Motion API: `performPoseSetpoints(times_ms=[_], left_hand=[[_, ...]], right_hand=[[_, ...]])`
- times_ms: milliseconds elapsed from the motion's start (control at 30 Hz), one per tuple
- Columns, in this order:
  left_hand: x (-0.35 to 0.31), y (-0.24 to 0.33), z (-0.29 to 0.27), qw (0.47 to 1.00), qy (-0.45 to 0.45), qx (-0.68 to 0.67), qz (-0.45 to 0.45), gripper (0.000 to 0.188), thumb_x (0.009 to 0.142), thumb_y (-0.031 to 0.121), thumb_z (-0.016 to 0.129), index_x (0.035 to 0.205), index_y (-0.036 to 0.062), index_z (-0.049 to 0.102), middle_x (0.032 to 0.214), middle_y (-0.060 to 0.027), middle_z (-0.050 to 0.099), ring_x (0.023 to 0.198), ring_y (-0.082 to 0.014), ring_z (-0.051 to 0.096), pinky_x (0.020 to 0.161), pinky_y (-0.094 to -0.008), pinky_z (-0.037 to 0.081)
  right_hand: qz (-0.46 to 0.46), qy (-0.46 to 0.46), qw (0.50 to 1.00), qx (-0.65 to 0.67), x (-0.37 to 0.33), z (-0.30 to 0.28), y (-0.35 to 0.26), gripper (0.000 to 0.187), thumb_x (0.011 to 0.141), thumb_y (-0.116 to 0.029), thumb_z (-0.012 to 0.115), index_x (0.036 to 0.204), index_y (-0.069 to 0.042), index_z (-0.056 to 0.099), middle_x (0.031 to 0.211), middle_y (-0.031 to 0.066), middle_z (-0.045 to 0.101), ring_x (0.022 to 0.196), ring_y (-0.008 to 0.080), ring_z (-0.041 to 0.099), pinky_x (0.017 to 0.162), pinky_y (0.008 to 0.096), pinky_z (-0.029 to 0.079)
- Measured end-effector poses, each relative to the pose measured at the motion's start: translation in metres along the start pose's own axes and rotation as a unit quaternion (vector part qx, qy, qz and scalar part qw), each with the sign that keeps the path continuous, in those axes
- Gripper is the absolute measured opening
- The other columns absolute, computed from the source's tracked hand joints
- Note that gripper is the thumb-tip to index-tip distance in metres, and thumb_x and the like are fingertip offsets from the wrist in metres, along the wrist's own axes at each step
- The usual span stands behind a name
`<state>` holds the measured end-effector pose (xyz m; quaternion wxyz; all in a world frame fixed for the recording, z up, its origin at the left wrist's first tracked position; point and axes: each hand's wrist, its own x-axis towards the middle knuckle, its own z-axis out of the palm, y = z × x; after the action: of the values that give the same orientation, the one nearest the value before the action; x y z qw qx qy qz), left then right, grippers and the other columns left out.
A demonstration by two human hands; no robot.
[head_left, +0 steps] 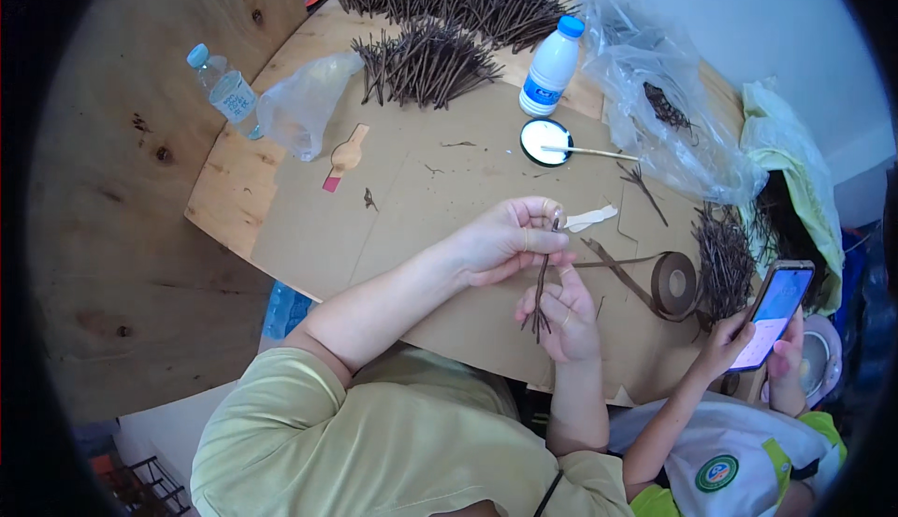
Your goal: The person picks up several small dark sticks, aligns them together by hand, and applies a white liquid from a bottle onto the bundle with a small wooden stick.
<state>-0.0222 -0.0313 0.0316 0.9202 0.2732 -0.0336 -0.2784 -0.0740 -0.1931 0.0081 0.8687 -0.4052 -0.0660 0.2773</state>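
Note:
Over the middle of the cardboard, my left hand (513,239) pinches the upper end of a brown branched twig (541,285) between thumb and fingers. The twig hangs down with its forked tips spread. My right hand (563,319) is just below, its fingers curled about the twig's lower part; their exact grip is partly hidden. A brown tape strip runs from my fingers to a tape roll (689,283) at the right. Beyond my left fingertips lies a pale flat strip (591,219).
Twig bundles (426,64) stand at the back, another twig pile (725,251) at right. A white bottle (552,66) stands behind a dish of white paste (540,134) with a stick. At left are a water bottle (224,92) and plastic bag (309,106). Another person's hands hold a phone (774,316).

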Motion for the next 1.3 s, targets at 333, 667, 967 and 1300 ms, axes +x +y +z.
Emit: performPoseSetpoints(times_ms=[333,667,967,1300], left_hand=[[0.001,0.004,-0.011,0.989,-0.133,-0.039,-0.056,0.014,0.080,-0.002,0.058,0.090,0.0062,0.053,0.081,-0.0027,0.056,0.071,-0.0127,0.058,0.072,-0.0254,0.049],[-0.005,0.003,-0.003,0.997,-0.078,0.009,-0.025,0.022,0.083,0.003,0.056,0.105,0.0028,0.052,0.085,-0.0019,0.053,0.074,-0.0083,0.055,0.069,-0.0238,0.049],[-0.042,0.067,-0.015,0.883,-0.103,0.419,0.184,0.010,0.080,0.003,0.060,0.090,0.0039,0.063,0.084,-0.0045,0.060,0.083,-0.0132,0.056,0.071,-0.0285,0.046],[-0.016,0.273,-0.151,0.185,0.005,0.975,0.121,0.045,0.075,0.007,0.048,0.120,0.0067,0.050,0.126,-0.0138,0.046,0.114,-0.0323,0.044,0.094,-0.0368,0.039]], right_hand=[[-0.002,-0.043,0.997,0.065,-0.001,0.006,0.007,0.049,0.082,-0.012,0.057,0.122,-0.003,0.030,0.070,0.0059,0.056,0.058,0.0189,0.052,0.061,0.0320,0.038],[-0.009,-0.049,0.995,0.088,0.001,0.002,0.012,0.057,0.081,-0.016,0.061,0.127,-0.006,0.028,0.070,0.0038,0.054,0.057,0.0154,0.050,0.067,0.0328,0.039],[-0.037,0.084,0.986,-0.137,0.014,0.023,0.013,0.072,0.083,-0.009,0.057,0.138,-0.012,0.010,0.107,0.0146,0.053,0.095,0.0213,0.056,0.072,0.0277,0.046],[-0.053,0.148,0.952,-0.263,0.015,0.000,0.013,0.068,0.082,-0.003,0.055,0.138,-0.004,0.015,0.106,0.0099,0.047,0.088,0.0130,0.050,0.075,0.0243,0.043]])
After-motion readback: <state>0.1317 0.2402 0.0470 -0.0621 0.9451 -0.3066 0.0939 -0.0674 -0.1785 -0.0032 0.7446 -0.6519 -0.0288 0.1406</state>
